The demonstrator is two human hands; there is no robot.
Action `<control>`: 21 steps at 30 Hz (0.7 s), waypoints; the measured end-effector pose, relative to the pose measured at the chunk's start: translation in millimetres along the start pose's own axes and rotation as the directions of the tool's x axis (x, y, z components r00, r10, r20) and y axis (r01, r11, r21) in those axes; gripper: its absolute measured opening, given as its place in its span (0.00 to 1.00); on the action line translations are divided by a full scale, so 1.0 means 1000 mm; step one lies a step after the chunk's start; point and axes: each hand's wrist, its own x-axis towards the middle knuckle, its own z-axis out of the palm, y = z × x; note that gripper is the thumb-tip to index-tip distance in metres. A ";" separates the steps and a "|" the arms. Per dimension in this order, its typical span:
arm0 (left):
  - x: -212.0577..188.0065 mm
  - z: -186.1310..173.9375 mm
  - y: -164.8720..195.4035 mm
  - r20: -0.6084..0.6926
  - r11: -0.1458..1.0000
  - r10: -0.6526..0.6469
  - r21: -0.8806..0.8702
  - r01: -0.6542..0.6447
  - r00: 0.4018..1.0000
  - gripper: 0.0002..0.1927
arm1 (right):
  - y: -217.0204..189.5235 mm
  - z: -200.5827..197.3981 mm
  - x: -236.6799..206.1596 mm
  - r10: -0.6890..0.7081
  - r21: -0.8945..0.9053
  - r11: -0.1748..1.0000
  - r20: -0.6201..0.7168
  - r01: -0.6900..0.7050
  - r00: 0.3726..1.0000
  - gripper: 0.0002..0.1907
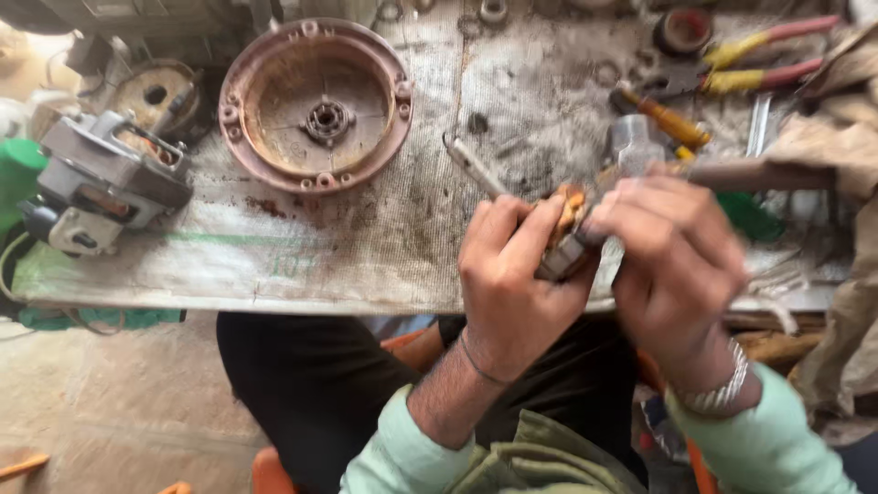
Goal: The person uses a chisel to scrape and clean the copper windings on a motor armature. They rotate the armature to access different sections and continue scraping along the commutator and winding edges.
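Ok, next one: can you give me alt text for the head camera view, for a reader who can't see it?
Seen from above, a person's left hand and right hand grip a small metal motor part with copper windings over a grimy workbench. A round reddish motor cover lies open side up behind, with pliers and a screwdriver to the right.

Left hand is raised before the body, back toward the camera, fingers curled closed and thumb pressed forward. Right hand sits just beside it, fingers bent inward, fingertips meeting the left. Both forearms angle upward, wrists slightly flexed.
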 end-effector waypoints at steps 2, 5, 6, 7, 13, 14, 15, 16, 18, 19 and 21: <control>0.001 0.002 -0.003 -0.009 0.998 0.049 -0.029 -0.049 0.999 0.25 | -0.004 0.001 0.002 -0.156 0.043 0.987 0.005 0.156 0.988 0.10; -0.005 0.004 -0.002 -0.016 1.000 0.015 -0.008 -0.015 1.000 0.22 | -0.008 0.002 0.004 -0.021 0.010 1.000 0.001 0.021 1.000 0.11; -0.004 0.006 -0.004 -0.037 1.000 0.010 0.009 -0.010 0.999 0.20 | -0.008 0.002 0.004 0.060 -0.030 0.998 -0.026 -0.061 0.998 0.11; -0.006 0.006 -0.004 -0.026 1.000 0.020 0.007 -0.020 0.999 0.22 | -0.007 0.003 0.004 -0.006 0.016 1.000 -0.022 0.006 1.000 0.11; -0.005 0.006 -0.006 -0.007 1.000 0.012 0.010 -0.012 1.000 0.24 | 0.000 0.003 -0.006 -0.079 0.042 0.996 -0.021 0.080 0.997 0.09; -0.005 0.005 -0.006 -0.011 1.000 0.028 -0.002 -0.028 1.000 0.24 | -0.001 0.004 -0.008 -0.110 0.050 0.993 -0.032 0.111 0.993 0.09; -0.004 0.005 -0.007 -0.016 0.999 0.048 -0.014 -0.048 0.999 0.24 | 0.000 0.004 -0.009 -0.142 0.056 0.988 -0.045 0.145 0.989 0.09; -0.002 0.005 -0.007 -0.019 0.999 0.050 -0.015 -0.050 0.999 0.24 | 0.000 0.005 -0.009 -0.156 0.029 0.987 -0.040 0.157 0.987 0.08; -0.003 0.003 -0.005 0.005 1.000 0.020 -0.012 -0.020 1.000 0.23 | -0.002 0.005 -0.009 -0.147 -0.008 0.989 -0.007 0.147 0.989 0.08; -0.003 0.003 -0.004 0.007 1.000 0.008 -0.008 -0.008 1.000 0.23 | -0.003 0.004 -0.009 -0.127 0.006 0.992 -0.001 0.127 0.992 0.08; -0.002 0.002 -0.004 -0.003 1.000 0.016 -0.003 -0.016 1.000 0.24 | -0.004 0.004 -0.007 -0.111 0.022 0.994 -0.012 0.111 0.994 0.07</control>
